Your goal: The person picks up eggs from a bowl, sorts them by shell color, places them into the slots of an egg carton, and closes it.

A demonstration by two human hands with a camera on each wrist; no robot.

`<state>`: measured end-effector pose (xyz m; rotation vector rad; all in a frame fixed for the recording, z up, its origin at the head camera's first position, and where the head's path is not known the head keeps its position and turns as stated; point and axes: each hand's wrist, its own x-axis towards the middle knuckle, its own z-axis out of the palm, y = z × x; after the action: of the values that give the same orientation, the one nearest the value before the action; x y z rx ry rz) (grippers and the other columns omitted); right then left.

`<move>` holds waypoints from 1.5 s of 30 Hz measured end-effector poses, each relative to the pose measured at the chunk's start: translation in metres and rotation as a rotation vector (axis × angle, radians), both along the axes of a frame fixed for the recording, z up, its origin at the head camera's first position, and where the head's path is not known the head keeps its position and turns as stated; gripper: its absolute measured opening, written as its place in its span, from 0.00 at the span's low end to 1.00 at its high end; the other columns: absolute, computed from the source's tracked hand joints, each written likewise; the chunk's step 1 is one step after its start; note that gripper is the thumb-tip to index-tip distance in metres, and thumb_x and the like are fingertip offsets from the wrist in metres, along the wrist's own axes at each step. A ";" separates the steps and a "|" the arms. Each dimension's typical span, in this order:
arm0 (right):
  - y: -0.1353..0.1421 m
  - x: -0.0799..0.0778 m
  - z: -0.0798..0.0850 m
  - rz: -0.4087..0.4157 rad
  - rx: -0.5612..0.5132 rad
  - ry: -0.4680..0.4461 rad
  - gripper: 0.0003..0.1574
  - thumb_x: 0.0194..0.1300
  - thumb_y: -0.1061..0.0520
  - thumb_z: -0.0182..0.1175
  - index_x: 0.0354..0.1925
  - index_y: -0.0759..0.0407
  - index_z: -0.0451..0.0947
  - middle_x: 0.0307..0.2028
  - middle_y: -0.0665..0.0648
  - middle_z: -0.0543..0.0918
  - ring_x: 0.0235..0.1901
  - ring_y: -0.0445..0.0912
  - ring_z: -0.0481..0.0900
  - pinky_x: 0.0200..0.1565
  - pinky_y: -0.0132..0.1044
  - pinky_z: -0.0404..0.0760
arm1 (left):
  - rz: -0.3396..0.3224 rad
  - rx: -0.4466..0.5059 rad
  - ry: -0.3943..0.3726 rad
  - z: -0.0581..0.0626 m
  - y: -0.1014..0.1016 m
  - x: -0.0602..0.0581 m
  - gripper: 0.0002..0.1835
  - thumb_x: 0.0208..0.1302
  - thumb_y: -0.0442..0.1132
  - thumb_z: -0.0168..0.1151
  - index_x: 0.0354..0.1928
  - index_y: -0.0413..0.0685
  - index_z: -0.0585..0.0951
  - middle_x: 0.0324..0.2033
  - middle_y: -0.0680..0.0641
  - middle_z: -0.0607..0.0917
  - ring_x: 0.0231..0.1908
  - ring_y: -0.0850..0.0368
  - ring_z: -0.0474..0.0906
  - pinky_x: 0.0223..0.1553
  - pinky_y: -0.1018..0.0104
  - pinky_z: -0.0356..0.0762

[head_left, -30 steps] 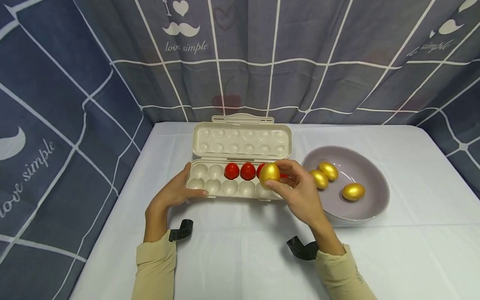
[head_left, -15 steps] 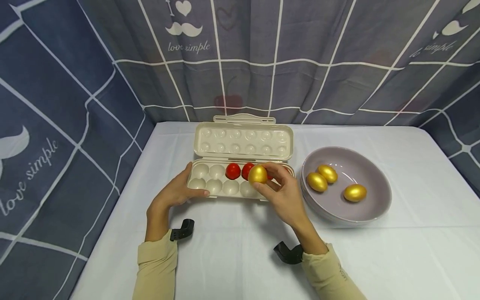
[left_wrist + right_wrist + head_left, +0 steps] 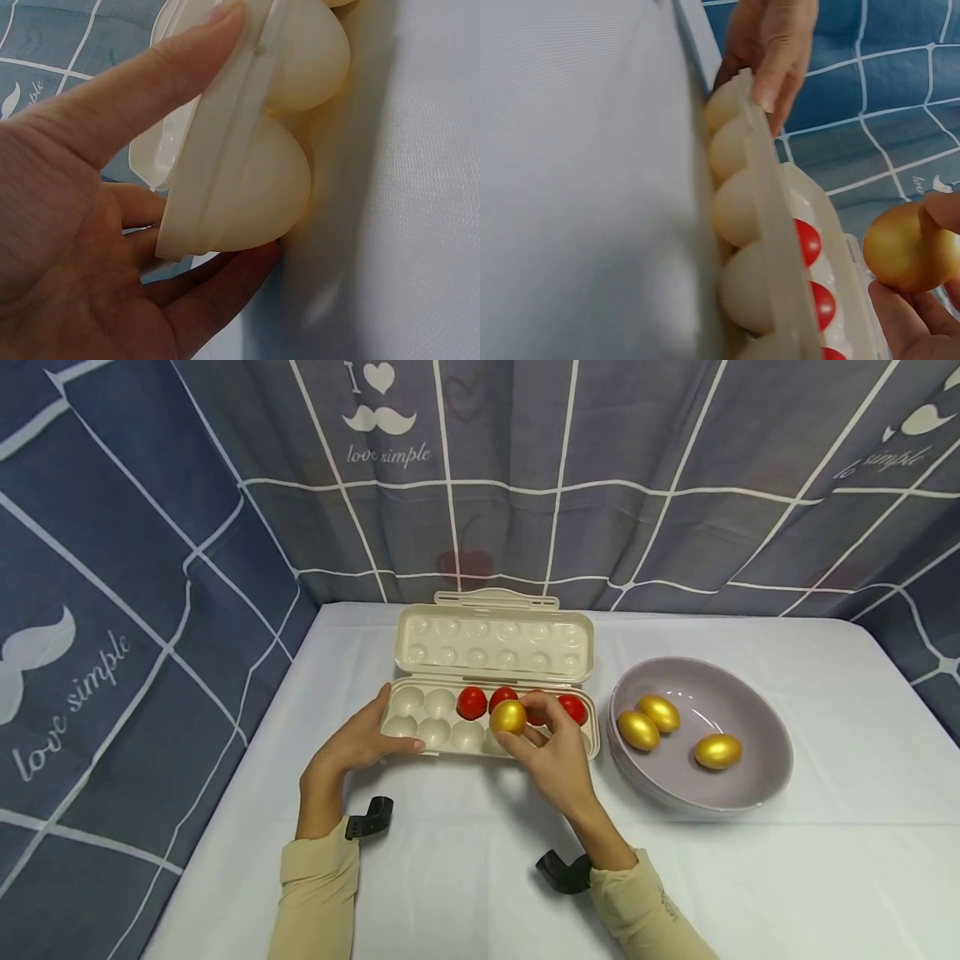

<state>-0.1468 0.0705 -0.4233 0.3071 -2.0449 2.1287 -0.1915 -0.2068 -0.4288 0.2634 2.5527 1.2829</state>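
Note:
A cream plastic egg carton (image 3: 495, 647) lies with its lid folded back on the white table. Several red eggs (image 3: 472, 702) fill part of its back row, and bare cups show at the left and along the front. My left hand (image 3: 358, 739) grips the carton's left end, thumb on the front rim; in the left wrist view its other fingers reach beneath the end cup (image 3: 262, 187). Pinched between the fingertips of my right hand (image 3: 555, 756) is a golden egg (image 3: 508, 717), held above the carton's middle. It hides part of the cups behind.
To the right of the carton stands a mauve bowl (image 3: 765, 777) with 3 golden eggs (image 3: 717, 751) in it. A grey-blue checked curtain (image 3: 510, 527) hangs behind and to the left of the table (image 3: 480, 893). Each wrist bears a black mount (image 3: 371, 817).
My right hand has carried the golden egg leftward over the carton, away from the bowl. The left hand keeps its grip on the carton's end. The head view has shifted slightly.

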 end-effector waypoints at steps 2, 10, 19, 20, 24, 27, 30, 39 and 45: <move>-0.003 -0.001 -0.005 -0.001 -0.017 0.001 0.28 0.48 0.76 0.71 0.48 0.72 0.74 0.47 0.65 0.75 0.46 0.55 0.75 0.49 0.39 0.81 | 0.000 0.007 0.002 -0.001 0.000 0.000 0.60 0.50 0.43 0.78 0.76 0.37 0.48 0.66 0.34 0.67 0.63 0.40 0.64 0.64 0.41 0.58; -0.018 -0.002 -0.018 -0.054 0.017 0.014 0.25 0.48 0.74 0.73 0.46 0.72 0.77 0.46 0.64 0.79 0.45 0.56 0.77 0.48 0.42 0.82 | -0.024 0.060 0.028 -0.002 0.000 0.000 0.55 0.50 0.38 0.77 0.74 0.37 0.52 0.61 0.35 0.72 0.58 0.41 0.67 0.63 0.43 0.60; -0.027 -0.005 -0.031 -0.089 0.116 0.075 0.26 0.48 0.70 0.75 0.48 0.68 0.81 0.46 0.63 0.84 0.43 0.56 0.84 0.48 0.48 0.82 | -0.008 0.028 0.013 -0.002 0.000 -0.001 0.56 0.50 0.40 0.78 0.75 0.41 0.52 0.61 0.36 0.72 0.56 0.41 0.68 0.59 0.45 0.63; -0.028 -0.005 -0.031 -0.085 0.126 0.089 0.26 0.48 0.70 0.75 0.48 0.68 0.81 0.46 0.63 0.84 0.43 0.56 0.84 0.47 0.45 0.82 | -0.007 0.026 0.013 -0.002 0.000 -0.001 0.56 0.50 0.41 0.78 0.75 0.41 0.52 0.61 0.36 0.72 0.56 0.41 0.68 0.59 0.45 0.63; -0.031 -0.006 -0.032 -0.064 0.183 0.131 0.27 0.47 0.73 0.75 0.48 0.70 0.81 0.46 0.65 0.84 0.45 0.57 0.84 0.47 0.41 0.82 | -0.010 0.029 0.017 -0.001 0.001 0.000 0.56 0.49 0.40 0.78 0.75 0.39 0.52 0.61 0.36 0.72 0.56 0.41 0.68 0.60 0.45 0.63; -0.033 -0.005 -0.031 -0.056 0.246 0.150 0.27 0.47 0.73 0.74 0.49 0.72 0.80 0.47 0.66 0.84 0.48 0.57 0.84 0.49 0.40 0.80 | -0.010 0.035 0.022 -0.001 0.001 0.000 0.56 0.50 0.39 0.78 0.75 0.38 0.51 0.61 0.36 0.72 0.57 0.41 0.68 0.61 0.45 0.62; -0.034 -0.004 -0.031 -0.067 0.309 0.162 0.28 0.48 0.72 0.74 0.50 0.73 0.80 0.47 0.66 0.84 0.48 0.56 0.84 0.50 0.41 0.80 | -0.013 0.042 0.024 -0.002 0.001 0.001 0.57 0.50 0.39 0.78 0.75 0.37 0.51 0.62 0.35 0.71 0.58 0.41 0.67 0.62 0.44 0.61; -0.036 -0.008 -0.030 -0.083 0.455 0.195 0.26 0.47 0.68 0.77 0.47 0.68 0.82 0.43 0.63 0.86 0.44 0.53 0.85 0.46 0.38 0.81 | -0.001 0.032 0.012 -0.001 0.002 -0.001 0.61 0.49 0.41 0.78 0.76 0.35 0.45 0.66 0.34 0.67 0.61 0.40 0.65 0.63 0.43 0.60; -0.037 -0.009 -0.030 -0.090 0.513 0.190 0.23 0.48 0.65 0.77 0.44 0.63 0.83 0.41 0.59 0.88 0.44 0.49 0.86 0.47 0.38 0.81 | -0.009 0.042 0.025 -0.002 0.002 -0.002 0.59 0.49 0.40 0.78 0.76 0.37 0.49 0.63 0.35 0.70 0.59 0.41 0.67 0.62 0.43 0.61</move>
<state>-0.1555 0.0337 -0.4536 0.4523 -2.4015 1.4341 -0.1933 -0.2046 -0.4311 0.3013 2.5444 1.3388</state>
